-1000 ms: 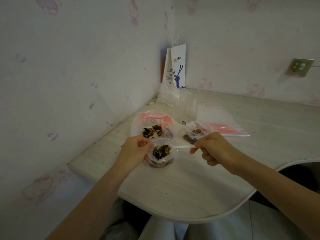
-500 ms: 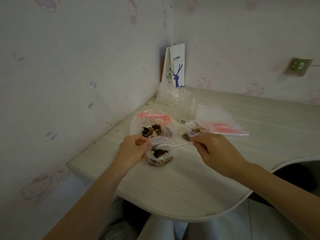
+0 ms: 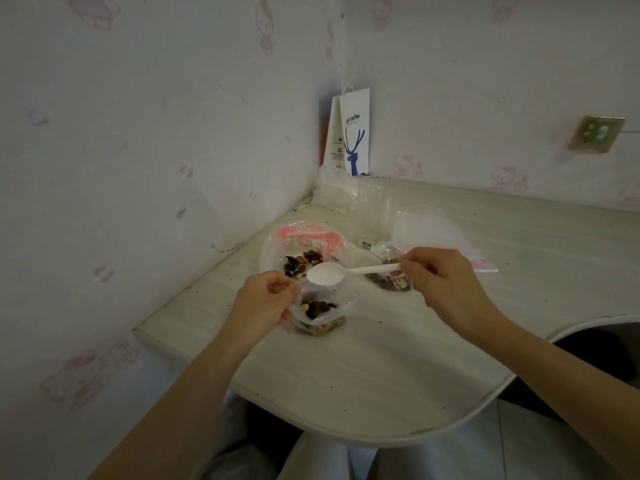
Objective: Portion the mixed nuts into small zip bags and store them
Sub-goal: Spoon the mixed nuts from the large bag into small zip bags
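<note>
left hand (image 3: 266,299): reaches in from 7 o'clock on a bare forearm, fingers curled. Thumb and forefinger pinch the rim of the small zip bag (image 3: 320,318) at the bag's 10 o'clock edge and hold its mouth up and open.
right hand (image 3: 436,282): comes in from 4 o'clock, knuckles up, fingers curled. It pinches the handle end of the spoon (image 3: 349,271).
spoon: white plastic, lying almost level, with the handle toward 3 o'clock and the bowl toward 9 o'clock. The bowl looks empty and hangs just over the mouth of the small zip bag, close to the thumb of the left hand.
small zip bag: stands on the table (image 3: 363,375) near its left edge, partly filled with nuts (image 3: 317,306), dark and pale pieces mixed.
big bag (image 3: 304,237): at 12 o'clock of the small zip bag. It is clear with pink print and lies open on the table with a heap of nuts inside. The spoon bowl covers part of it.
filled bag (image 3: 391,284): at 3 o'clock of the spoon bowl. It holds nuts and is partly hidden behind the right hand and the spoon handle.
empty zip bags (image 3: 433,230): a flat clear stack at 1 o'clock, beyond the right hand.
plastic pack (image 3: 349,199): clear and crumpled, in the table's far corner at 12 o'clock.
paper bag (image 3: 353,133): white with a blue deer, upright against the wall behind the plastic pack.
wall socket (image 3: 597,133): on the wall at 2 o'clock, well apart from the hands.
</note>
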